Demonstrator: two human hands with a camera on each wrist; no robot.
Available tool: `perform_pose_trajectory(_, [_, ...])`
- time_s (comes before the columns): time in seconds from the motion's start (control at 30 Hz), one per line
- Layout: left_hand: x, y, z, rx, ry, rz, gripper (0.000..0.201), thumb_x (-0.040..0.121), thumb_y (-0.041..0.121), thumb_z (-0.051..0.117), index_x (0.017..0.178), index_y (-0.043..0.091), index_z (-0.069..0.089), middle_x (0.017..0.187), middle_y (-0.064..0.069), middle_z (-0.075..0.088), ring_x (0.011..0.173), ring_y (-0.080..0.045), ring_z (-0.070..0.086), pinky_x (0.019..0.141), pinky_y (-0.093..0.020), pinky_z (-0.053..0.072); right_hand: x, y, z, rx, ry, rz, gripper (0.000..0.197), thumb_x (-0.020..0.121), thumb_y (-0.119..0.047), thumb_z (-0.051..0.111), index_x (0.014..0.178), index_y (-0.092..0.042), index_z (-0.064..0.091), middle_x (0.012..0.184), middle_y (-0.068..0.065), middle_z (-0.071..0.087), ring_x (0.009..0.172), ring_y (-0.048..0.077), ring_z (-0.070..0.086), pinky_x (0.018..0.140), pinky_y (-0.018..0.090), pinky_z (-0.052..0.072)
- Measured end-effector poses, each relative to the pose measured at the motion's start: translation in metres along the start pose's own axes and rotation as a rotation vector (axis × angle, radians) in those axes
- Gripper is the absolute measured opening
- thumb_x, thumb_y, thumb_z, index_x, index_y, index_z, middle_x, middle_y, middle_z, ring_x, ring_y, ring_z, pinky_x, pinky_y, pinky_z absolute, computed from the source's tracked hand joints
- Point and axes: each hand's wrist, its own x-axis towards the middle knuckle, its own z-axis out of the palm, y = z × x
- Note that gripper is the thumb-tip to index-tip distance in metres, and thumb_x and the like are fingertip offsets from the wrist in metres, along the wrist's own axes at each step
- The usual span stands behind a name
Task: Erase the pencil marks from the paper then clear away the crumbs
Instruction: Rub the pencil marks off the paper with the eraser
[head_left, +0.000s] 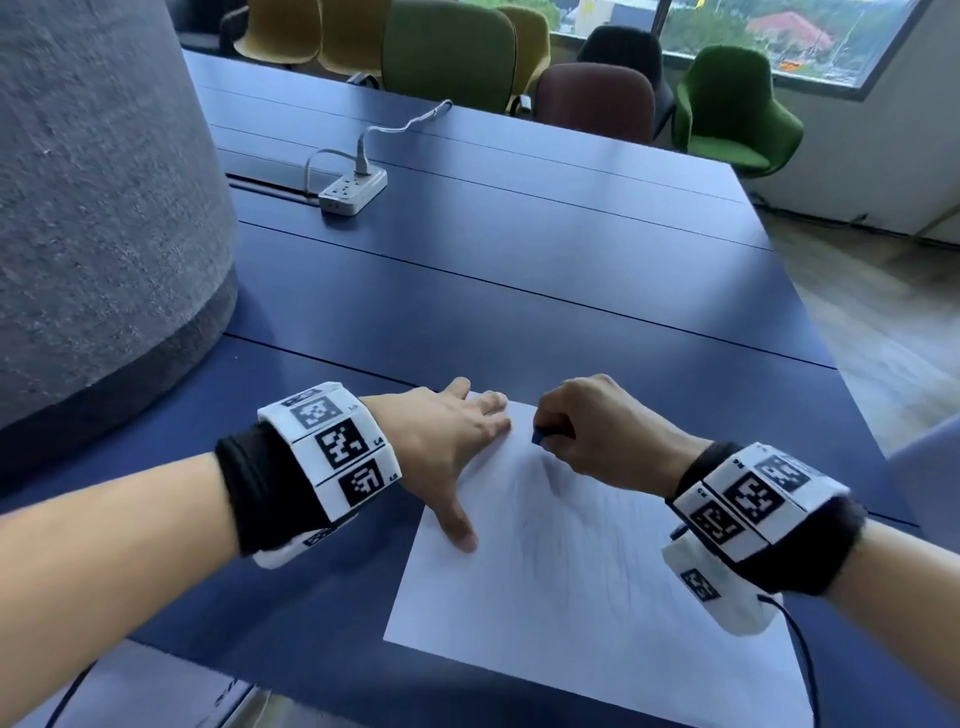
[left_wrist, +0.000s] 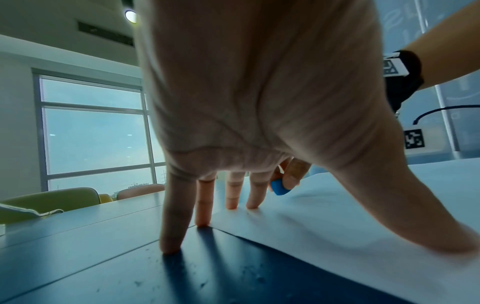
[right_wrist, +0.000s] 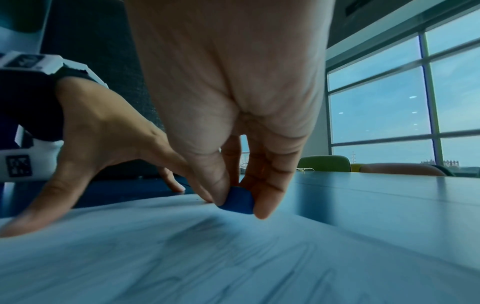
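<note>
I see the sheet of paper (head_left: 545, 571) lying flat on the dark blue worktop (head_left: 519, 291), at about 6 o'clock in the head view, with faint pencil marks (head_left: 566, 525) across its middle. My left hand (head_left: 447, 441) is spread, fingers straight, with some fingertips and the thumb pressing down the sheet's 10 o'clock corner and the others on the worktop. My right hand (head_left: 592, 431) pinches a small blue eraser (right_wrist: 237, 200) between thumb and fingers, its tip at the paper near the far edge, at 12 o'clock. A white power strip (head_left: 353, 192) sits well apart toward 11 o'clock.
</note>
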Motion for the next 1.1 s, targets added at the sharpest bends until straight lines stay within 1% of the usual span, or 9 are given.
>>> perform_pose_trajectory(0.17, [-0.001, -0.003, 0.001, 0.023, 0.023, 0.016, 0.119, 0.061, 0.072, 0.077, 0.152, 0.020, 0.019, 0.159, 0.005, 0.011, 0.133, -0.022, 0.021, 0.102, -0.043, 0.042, 0.008, -0.002, -0.003, -0.102, -0.021, -0.036, 0.012, 0.081, -0.012, 0.060, 0.081, -0.015, 0.072, 0.067, -0.013, 0.049, 0.072, 0.017, 0.058, 0.067, 0.031, 0.051])
perform_pose_trajectory(0.27, [0.000, -0.004, 0.001, 0.032, 0.031, 0.019, 0.121, 0.061, 0.073, 0.075, 0.154, 0.022, 0.015, 0.160, 0.005, 0.010, 0.134, -0.022, 0.020, 0.103, -0.043, 0.041, 0.001, -0.011, 0.001, -0.137, -0.089, -0.090, 0.011, 0.081, -0.014, 0.060, 0.085, -0.014, 0.071, 0.076, -0.007, 0.055, 0.072, 0.019, 0.058, 0.066, 0.033, 0.051])
perform_pose_trajectory(0.37, [-0.001, -0.005, 0.002, 0.048, 0.011, 0.023, 0.130, 0.058, 0.075, 0.076, 0.156, 0.022, 0.008, 0.162, 0.007, 0.003, 0.137, -0.022, 0.016, 0.104, -0.039, 0.037, 0.003, -0.015, -0.001, -0.127, -0.125, -0.095, 0.010, 0.079, -0.015, 0.062, 0.081, -0.014, 0.071, 0.070, -0.008, 0.057, 0.070, 0.019, 0.060, 0.066, 0.034, 0.052])
perform_pose_trajectory(0.5, [0.000, -0.005, 0.003, 0.064, -0.046, 0.011, 0.142, 0.054, 0.073, 0.080, 0.157, 0.023, -0.006, 0.163, 0.010, -0.009, 0.145, -0.021, 0.002, 0.109, -0.038, 0.028, 0.014, -0.010, -0.003, -0.102, -0.048, -0.055, 0.010, 0.075, -0.013, 0.061, 0.072, -0.006, 0.067, 0.069, 0.006, 0.063, 0.068, 0.027, 0.060, 0.063, 0.040, 0.053])
perform_pose_trajectory(0.67, [0.000, -0.004, 0.002, 0.045, -0.050, 0.004, 0.143, 0.055, 0.071, 0.081, 0.157, 0.024, -0.008, 0.163, 0.009, -0.011, 0.148, -0.024, -0.003, 0.112, -0.040, 0.025, -0.002, -0.028, -0.001, -0.098, -0.173, -0.108, 0.010, 0.078, -0.011, 0.063, 0.082, -0.012, 0.072, 0.064, -0.012, 0.052, 0.063, 0.011, 0.052, 0.065, 0.028, 0.049])
perform_pose_trajectory(0.73, [-0.001, -0.004, 0.002, 0.042, -0.055, 0.001, 0.142, 0.057, 0.070, 0.081, 0.156, 0.024, -0.010, 0.163, 0.009, -0.013, 0.148, -0.024, -0.006, 0.113, -0.040, 0.024, 0.005, -0.025, -0.005, -0.093, -0.147, -0.095, 0.009, 0.075, -0.011, 0.065, 0.079, -0.011, 0.073, 0.063, -0.008, 0.060, 0.059, 0.011, 0.054, 0.064, 0.030, 0.052])
perform_pose_trajectory(0.87, [-0.002, -0.004, 0.003, 0.039, -0.055, -0.002, 0.143, 0.058, 0.070, 0.080, 0.156, 0.023, -0.012, 0.163, 0.009, -0.014, 0.149, -0.023, -0.008, 0.114, -0.039, 0.023, 0.012, -0.015, 0.000, -0.075, -0.044, -0.055, 0.007, 0.073, -0.013, 0.064, 0.073, -0.009, 0.070, 0.070, 0.006, 0.067, 0.068, 0.025, 0.062, 0.064, 0.039, 0.054])
perform_pose_trajectory(1.0, [-0.003, -0.004, 0.002, 0.024, -0.071, -0.008, 0.141, 0.059, 0.067, 0.081, 0.156, 0.021, -0.012, 0.163, 0.007, -0.017, 0.149, -0.024, -0.012, 0.117, -0.039, 0.019, -0.008, -0.032, 0.008, -0.035, -0.172, -0.097, 0.007, 0.077, -0.011, 0.066, 0.079, -0.010, 0.072, 0.070, -0.006, 0.064, 0.069, 0.015, 0.058, 0.068, 0.030, 0.052])
perform_pose_trajectory(1.1, [-0.002, -0.004, 0.002, 0.036, -0.075, -0.002, 0.141, 0.060, 0.068, 0.080, 0.156, 0.022, -0.012, 0.163, 0.007, -0.017, 0.149, -0.024, -0.010, 0.115, -0.038, 0.022, 0.005, -0.027, -0.001, -0.046, -0.144, -0.079, 0.007, 0.075, -0.012, 0.067, 0.077, -0.008, 0.072, 0.066, 0.000, 0.065, 0.062, 0.015, 0.056, 0.064, 0.031, 0.051])
